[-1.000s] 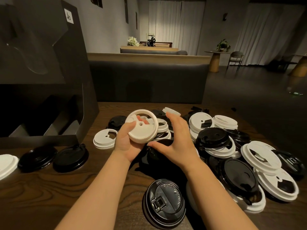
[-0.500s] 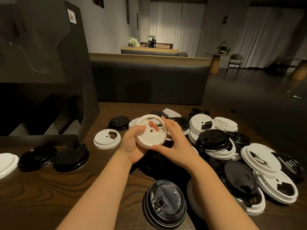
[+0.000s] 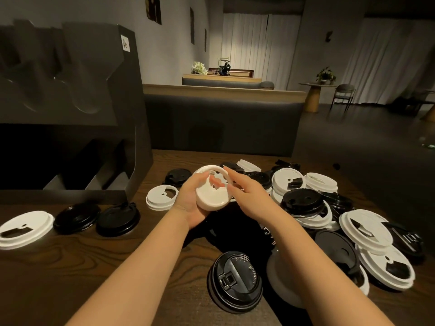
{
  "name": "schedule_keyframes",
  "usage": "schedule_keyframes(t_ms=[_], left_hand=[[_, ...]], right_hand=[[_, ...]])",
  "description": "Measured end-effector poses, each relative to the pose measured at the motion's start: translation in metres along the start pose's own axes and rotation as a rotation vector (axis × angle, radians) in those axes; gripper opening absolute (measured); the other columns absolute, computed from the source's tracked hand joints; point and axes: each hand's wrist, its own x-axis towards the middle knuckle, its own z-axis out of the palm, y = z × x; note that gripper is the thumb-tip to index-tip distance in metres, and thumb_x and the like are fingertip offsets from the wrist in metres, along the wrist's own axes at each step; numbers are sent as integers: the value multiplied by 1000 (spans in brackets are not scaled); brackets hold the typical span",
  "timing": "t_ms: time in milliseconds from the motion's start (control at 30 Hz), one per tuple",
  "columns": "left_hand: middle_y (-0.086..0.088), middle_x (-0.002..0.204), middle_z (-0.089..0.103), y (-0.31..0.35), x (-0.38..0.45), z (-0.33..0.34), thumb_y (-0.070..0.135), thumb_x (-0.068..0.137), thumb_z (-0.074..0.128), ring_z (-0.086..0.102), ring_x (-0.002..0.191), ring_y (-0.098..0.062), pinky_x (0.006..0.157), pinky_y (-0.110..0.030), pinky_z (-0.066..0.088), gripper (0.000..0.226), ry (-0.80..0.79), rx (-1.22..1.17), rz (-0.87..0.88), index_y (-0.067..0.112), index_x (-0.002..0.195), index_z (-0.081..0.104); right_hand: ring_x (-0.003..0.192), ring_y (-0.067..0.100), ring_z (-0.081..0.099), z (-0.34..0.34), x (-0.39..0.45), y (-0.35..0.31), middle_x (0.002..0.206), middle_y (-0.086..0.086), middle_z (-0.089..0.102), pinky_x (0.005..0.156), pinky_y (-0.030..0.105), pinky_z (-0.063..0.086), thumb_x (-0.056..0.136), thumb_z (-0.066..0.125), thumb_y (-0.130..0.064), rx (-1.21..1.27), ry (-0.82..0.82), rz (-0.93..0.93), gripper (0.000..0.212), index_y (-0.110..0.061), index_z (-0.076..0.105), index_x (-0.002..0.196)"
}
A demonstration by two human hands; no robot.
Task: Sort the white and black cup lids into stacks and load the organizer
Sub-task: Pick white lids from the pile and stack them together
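My left hand [image 3: 191, 201] grips a white cup lid [image 3: 213, 195] from its left side, holding it tilted above the table. My right hand [image 3: 247, 196] is at the lid's right edge with its fingers fairly straight, the fingertips touching the rim. A mixed heap of white and black lids [image 3: 303, 201] lies to the right. The black organizer [image 3: 70, 102] stands at the left, its slots dark. In front of it lie a white lid [image 3: 161, 197], two black lids [image 3: 117, 218] [image 3: 76, 216] and a big white lid [image 3: 24, 228].
A black lid with a flip tab [image 3: 235, 281] lies near the front edge between my forearms. The wooden table [image 3: 58, 267] has bare room at the front left. A dark bench back [image 3: 221, 128] stands behind the table.
The white lid has been turned and tilted in my left hand, moving slightly down. My right hand shifted from under the lid to its right rim. The camera view tipped upward a little.
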Motion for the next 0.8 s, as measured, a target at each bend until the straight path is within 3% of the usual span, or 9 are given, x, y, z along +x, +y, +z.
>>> schedule_keyframes(t_ms=[100, 200, 300, 367, 467, 567, 633, 733, 800], left_hand=[[-16, 99, 66, 5, -7, 2, 22, 79, 63, 63, 92, -31, 88, -47, 49, 33, 34, -13, 26, 14, 111, 59], [-12, 94, 68, 10, -11, 7, 23, 91, 58, 64, 93, -28, 91, -45, 50, 16, 99, 30, 66, 14, 104, 61], [-9, 108, 66, 14, -11, -1, 20, 89, 63, 61, 106, -26, 100, -46, 46, 33, 155, 320, 153, 13, 121, 59], [-5, 113, 65, 14, -12, -5, 22, 89, 64, 59, 110, -24, 101, -48, 45, 31, 174, 490, 198, 19, 119, 60], [-4, 111, 66, 13, -20, -5, 21, 92, 60, 60, 109, -23, 102, -47, 45, 13, 183, 487, 203, 25, 104, 61], [-4, 117, 63, 11, -25, -3, 26, 91, 59, 58, 112, -23, 103, -45, 45, 30, 137, 521, 174, 20, 120, 58], [-5, 118, 64, 13, -27, -4, 28, 91, 60, 59, 112, -23, 101, -44, 47, 40, 160, 605, 224, 16, 129, 55], [-4, 108, 68, 18, -29, -8, 22, 93, 58, 62, 106, -21, 97, -44, 49, 30, 237, 615, 307, 12, 121, 61], [-4, 106, 68, 20, -34, -8, 24, 93, 59, 62, 104, -21, 94, -43, 51, 24, 228, 576, 294, 15, 114, 62]], right_hand=[[129, 16, 44, 5, 5, -5, 144, -3, 44, 108, 37, 37, 100, 44, -23, 188, -14, 5, 52, -38, 26, 147], [112, 15, 56, 8, 11, -11, 123, 0, 57, 93, 31, 48, 98, 49, -20, 374, 90, 66, 50, -27, 34, 145], [118, 17, 51, 5, 16, -14, 128, 2, 55, 96, 29, 44, 97, 49, -17, 267, 174, 62, 39, -19, 49, 137], [123, 18, 48, 4, 16, -12, 135, 4, 52, 104, 34, 41, 97, 51, -20, 286, 134, 85, 44, -20, 44, 140], [123, 26, 51, 4, 15, -10, 137, 8, 51, 103, 46, 43, 86, 68, -28, 464, 27, 179, 67, -20, 35, 144], [117, 26, 55, 9, 14, -12, 126, 6, 58, 95, 38, 49, 85, 67, -21, 347, 55, 113, 51, -20, 51, 134], [118, 25, 53, 9, 13, -13, 128, 5, 55, 96, 38, 47, 87, 65, -19, 389, 88, 78, 52, -22, 47, 137], [116, 24, 54, 15, 11, -17, 129, 4, 52, 100, 40, 44, 86, 67, -18, 595, 31, 95, 63, -34, 33, 137], [117, 27, 54, 23, 10, -19, 128, 6, 54, 96, 41, 49, 85, 67, -13, 532, 80, 58, 59, -24, 43, 138]])
